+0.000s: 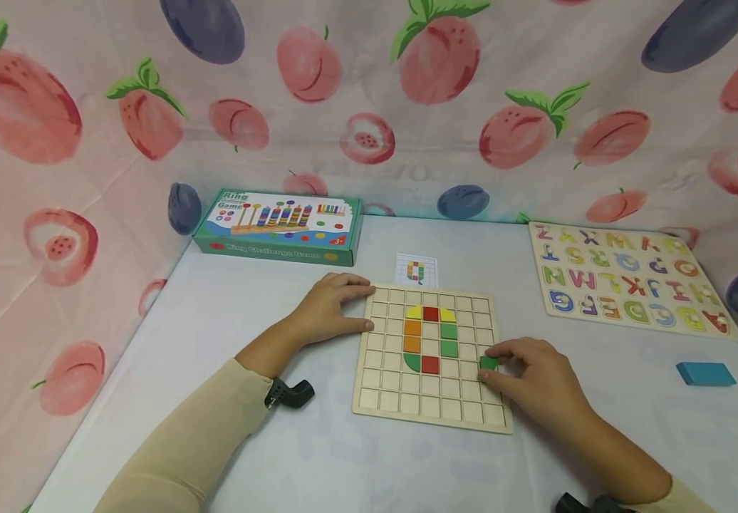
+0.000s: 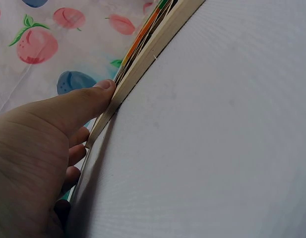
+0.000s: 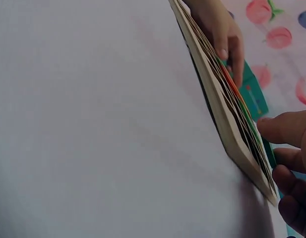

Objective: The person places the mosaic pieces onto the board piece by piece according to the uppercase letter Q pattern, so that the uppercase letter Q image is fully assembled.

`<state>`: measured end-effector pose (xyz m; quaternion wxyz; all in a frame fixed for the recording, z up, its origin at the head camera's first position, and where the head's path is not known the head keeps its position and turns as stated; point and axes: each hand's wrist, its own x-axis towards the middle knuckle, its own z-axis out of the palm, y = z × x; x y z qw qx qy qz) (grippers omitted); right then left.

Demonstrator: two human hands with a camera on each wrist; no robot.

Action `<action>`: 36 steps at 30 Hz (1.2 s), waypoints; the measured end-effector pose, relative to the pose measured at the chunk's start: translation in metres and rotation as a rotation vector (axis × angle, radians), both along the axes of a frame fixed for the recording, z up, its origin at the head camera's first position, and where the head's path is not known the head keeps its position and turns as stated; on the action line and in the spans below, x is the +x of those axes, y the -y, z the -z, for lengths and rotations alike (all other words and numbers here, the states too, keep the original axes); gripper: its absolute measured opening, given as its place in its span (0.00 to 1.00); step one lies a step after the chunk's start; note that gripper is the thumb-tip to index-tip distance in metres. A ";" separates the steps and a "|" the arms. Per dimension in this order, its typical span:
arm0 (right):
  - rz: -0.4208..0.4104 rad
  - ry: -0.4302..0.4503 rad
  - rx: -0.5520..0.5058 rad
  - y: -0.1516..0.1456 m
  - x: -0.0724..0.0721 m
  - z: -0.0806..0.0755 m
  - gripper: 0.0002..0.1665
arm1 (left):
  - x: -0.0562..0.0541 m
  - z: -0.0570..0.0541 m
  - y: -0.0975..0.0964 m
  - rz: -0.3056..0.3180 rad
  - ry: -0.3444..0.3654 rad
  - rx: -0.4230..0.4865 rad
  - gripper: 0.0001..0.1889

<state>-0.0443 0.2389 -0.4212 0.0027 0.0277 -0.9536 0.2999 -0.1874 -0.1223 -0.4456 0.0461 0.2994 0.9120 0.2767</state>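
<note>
A wooden grid board (image 1: 390, 381) lies on the table with coloured tiles set in a ring. Its ring has a red tile (image 1: 429, 314) between two yellow rounded corners at the top, orange tiles (image 1: 412, 336) on the left and green ones on the right. A green rounded corner (image 1: 412, 363) and another red square form its lower part. My left hand (image 1: 320, 313) touches the board's left edge with thumb and fingertips. Over the right columns, my right hand (image 1: 538, 374) pinches a green square tile (image 1: 488, 363) between thumb and forefinger.
Behind the board lies a small pattern card (image 1: 417, 271) showing a coloured ring. A green game box (image 1: 276, 253) stands back left. At the back right is an alphabet board (image 1: 632, 281), with a blue block (image 1: 706, 374) nearer me. A fruit-print cloth (image 1: 369, 85) hangs behind.
</note>
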 end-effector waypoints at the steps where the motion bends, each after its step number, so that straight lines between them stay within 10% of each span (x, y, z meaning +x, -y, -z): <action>1: -0.012 -0.004 -0.005 0.005 -0.001 0.001 0.17 | 0.000 0.000 0.000 -0.001 0.000 -0.001 0.37; 36: -0.100 -0.135 0.063 0.049 -0.006 0.011 0.13 | 0.000 -0.001 0.000 -0.003 0.013 0.010 0.37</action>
